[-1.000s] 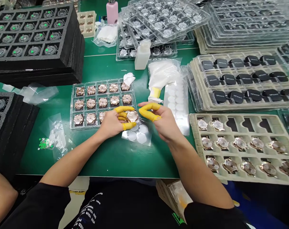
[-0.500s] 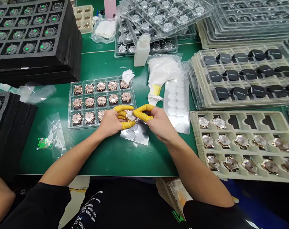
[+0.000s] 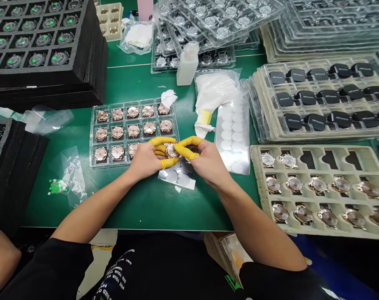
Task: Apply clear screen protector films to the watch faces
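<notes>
Between my hands is a rose-gold watch case [image 3: 171, 151], its round face turned up. My left hand [image 3: 148, 157], in yellow finger cots, grips the case from its left side. The thumb and forefinger of my right hand [image 3: 205, 157], also in yellow cots, pinch at its right edge; whether they hold a thin film there I cannot tell. Below the fingers lies a sheet of round clear stickers [image 3: 178, 179]. Just behind my left hand, a clear plastic tray [image 3: 91, 160] carries rows of rose-gold watch cases, a crumpled white tissue [image 3: 168, 98] on its far right corner.
At right stands a beige tray [image 3: 256, 166] of watch cases, with stacked trays of black pieces [image 3: 317, 98] behind. Black foam trays [image 3: 92, 62] rise at left. A white bottle [image 3: 187, 64], a bag of wipes [image 3: 214, 89] and green dot stickers [image 3: 58, 186] lie on the green table [image 3: 130, 212].
Both hands keep nearly the same place and hold on the watch case. The view has shifted very slightly; nothing else has visibly moved.
</notes>
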`<state>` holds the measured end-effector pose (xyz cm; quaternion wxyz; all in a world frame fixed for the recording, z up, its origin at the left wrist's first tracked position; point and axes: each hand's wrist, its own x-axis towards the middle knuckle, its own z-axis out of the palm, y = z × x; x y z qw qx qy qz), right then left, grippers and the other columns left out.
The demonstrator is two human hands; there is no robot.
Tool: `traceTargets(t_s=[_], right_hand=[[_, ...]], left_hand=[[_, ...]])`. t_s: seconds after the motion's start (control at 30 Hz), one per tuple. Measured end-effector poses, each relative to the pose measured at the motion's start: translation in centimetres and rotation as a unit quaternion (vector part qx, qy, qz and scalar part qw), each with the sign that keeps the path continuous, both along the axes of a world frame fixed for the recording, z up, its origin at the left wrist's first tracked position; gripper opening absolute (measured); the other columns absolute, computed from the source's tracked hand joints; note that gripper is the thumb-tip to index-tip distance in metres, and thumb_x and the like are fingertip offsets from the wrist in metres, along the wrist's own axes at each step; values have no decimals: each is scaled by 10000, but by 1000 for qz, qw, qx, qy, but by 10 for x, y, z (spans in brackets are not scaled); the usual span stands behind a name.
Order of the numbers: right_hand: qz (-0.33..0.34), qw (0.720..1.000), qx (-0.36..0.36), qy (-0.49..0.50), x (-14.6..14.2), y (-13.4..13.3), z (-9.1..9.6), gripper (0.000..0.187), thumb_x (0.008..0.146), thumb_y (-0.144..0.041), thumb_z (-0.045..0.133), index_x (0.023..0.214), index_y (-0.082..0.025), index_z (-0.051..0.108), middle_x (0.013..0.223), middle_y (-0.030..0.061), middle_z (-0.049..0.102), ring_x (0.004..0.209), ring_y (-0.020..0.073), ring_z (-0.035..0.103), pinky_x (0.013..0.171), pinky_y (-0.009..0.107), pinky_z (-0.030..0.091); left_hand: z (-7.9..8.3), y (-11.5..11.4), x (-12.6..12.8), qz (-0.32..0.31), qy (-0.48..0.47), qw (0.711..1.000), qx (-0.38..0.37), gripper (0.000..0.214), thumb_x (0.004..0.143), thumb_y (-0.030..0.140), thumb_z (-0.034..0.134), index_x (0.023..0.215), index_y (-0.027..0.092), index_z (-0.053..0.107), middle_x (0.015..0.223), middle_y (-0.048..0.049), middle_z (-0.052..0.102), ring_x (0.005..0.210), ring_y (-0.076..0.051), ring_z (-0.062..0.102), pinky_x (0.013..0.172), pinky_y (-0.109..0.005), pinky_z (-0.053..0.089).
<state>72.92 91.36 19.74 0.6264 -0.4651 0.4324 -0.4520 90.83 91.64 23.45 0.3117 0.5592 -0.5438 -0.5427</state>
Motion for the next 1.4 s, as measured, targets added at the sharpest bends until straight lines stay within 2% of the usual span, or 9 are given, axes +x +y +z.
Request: traceTargets(t_s=[0.43,0.8,1.17,1.3,1.4], right_hand=[[-21,998,-7,62,1,3,1,250,798,-441,747,887,-208,728,953,36,725,871,194,628,809,354,491],[-15,997,-10,70,0,3,3,233,822,-429,733,901,-209,734,976,40,724,899,196,627,857,359,491],[-12,997,-26,69,-1,2,3,314,815,-519,762,897,-218,732,940,32,720,886,197,628,846,356,483],[-5,997,-32,67,0,4,4,270,829,-480,757,887,-218,730,929,31,720,875,196,626,837,361,474],[-39,996,-51,67,-6,-2,4,231,850,-439,735,945,-229,717,979,32,719,921,205,637,840,362,464]], left_hand=[[2,-1,-1,0,3,1000,3,602,579,166,872,1155,142,698,837,-17,764,723,-126,723,690,-206,618],[3,-1,-1,-2,-9,1000,9,613,564,186,860,1154,154,698,837,-14,761,734,-141,722,703,-236,621],[2,-1,-1,-1,-3,1000,9,622,564,176,855,1164,152,694,841,-19,762,743,-149,726,714,-245,622],[2,-1,-1,0,0,1000,8,618,567,164,855,1164,147,694,843,-20,760,738,-140,724,708,-233,621],[1,0,-1,3,-4,1000,4,618,568,169,866,1164,150,699,830,-14,751,730,-130,715,720,-237,626]])
